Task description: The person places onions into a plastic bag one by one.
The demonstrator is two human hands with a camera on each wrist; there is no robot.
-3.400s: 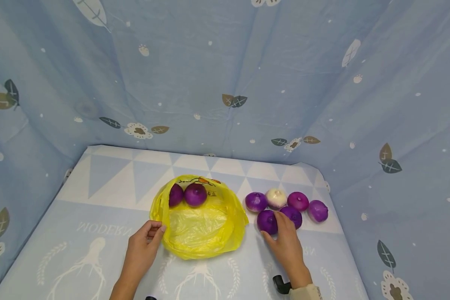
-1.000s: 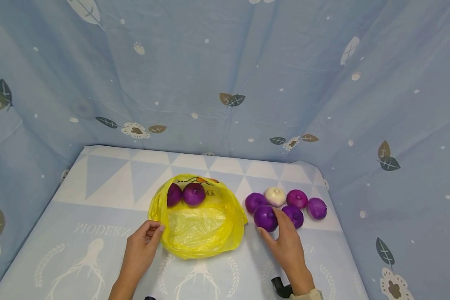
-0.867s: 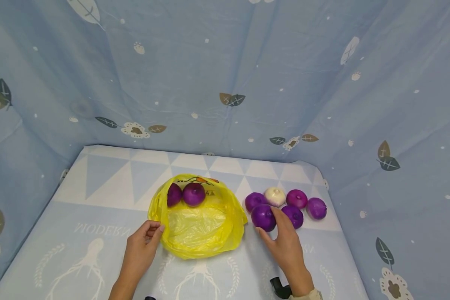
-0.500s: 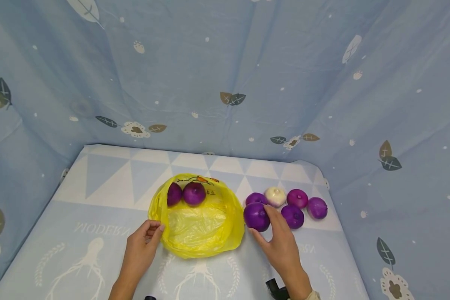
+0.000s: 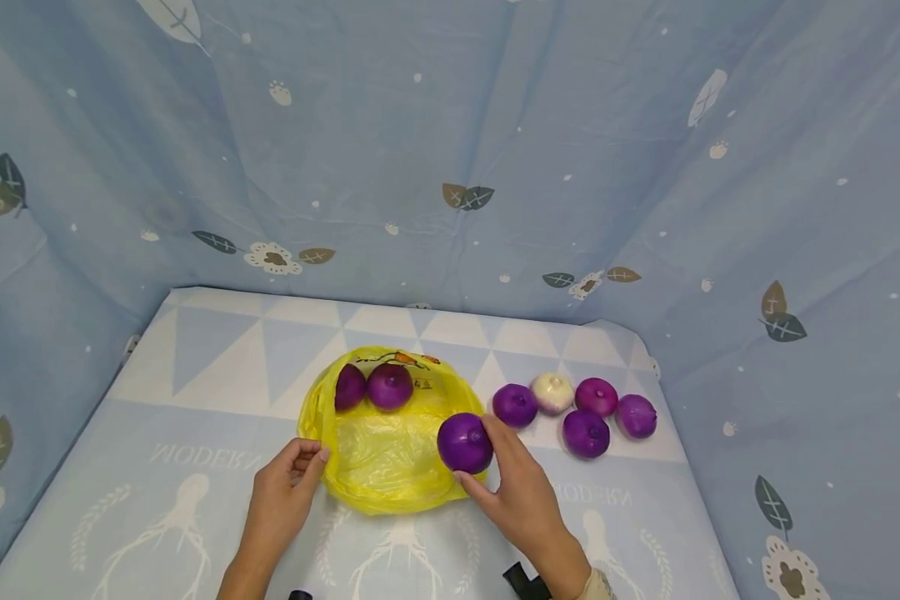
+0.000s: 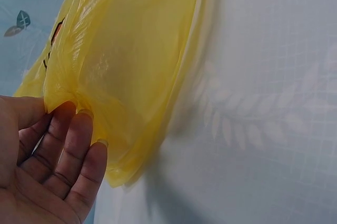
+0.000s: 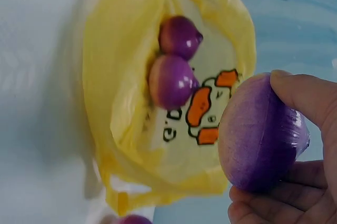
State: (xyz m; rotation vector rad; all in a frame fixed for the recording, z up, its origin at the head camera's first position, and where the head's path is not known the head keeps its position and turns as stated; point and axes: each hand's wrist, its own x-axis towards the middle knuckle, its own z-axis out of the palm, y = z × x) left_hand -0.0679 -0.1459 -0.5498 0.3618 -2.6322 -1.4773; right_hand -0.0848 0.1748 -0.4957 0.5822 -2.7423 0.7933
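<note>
My right hand (image 5: 521,500) holds a purple onion (image 5: 465,442) between thumb and fingers, over the right edge of a yellow plastic bag (image 5: 390,483). In the right wrist view the held onion (image 7: 258,134) shows a paler side and a pointed tip. My left hand (image 5: 288,492) pinches the bag's left rim between thumb and fingertips, as the left wrist view shows with the stretched yellow film (image 6: 131,60). The bag's mouth stands wide, and two purple onions (image 5: 390,387) lie inside at its back left. One of them is partly hidden by the rim.
Right of the bag lie several more purple onions (image 5: 587,433) and one white onion (image 5: 552,393), grouped on the patterned tablecloth (image 5: 217,442). A black object (image 5: 525,581) sits beneath the right wrist. A blue curtain (image 5: 390,150) hangs around the table's back and sides.
My right hand has lifted the purple onion from the group and carried it left to the bag's right edge. My left hand keeps its pinch on the rim.
</note>
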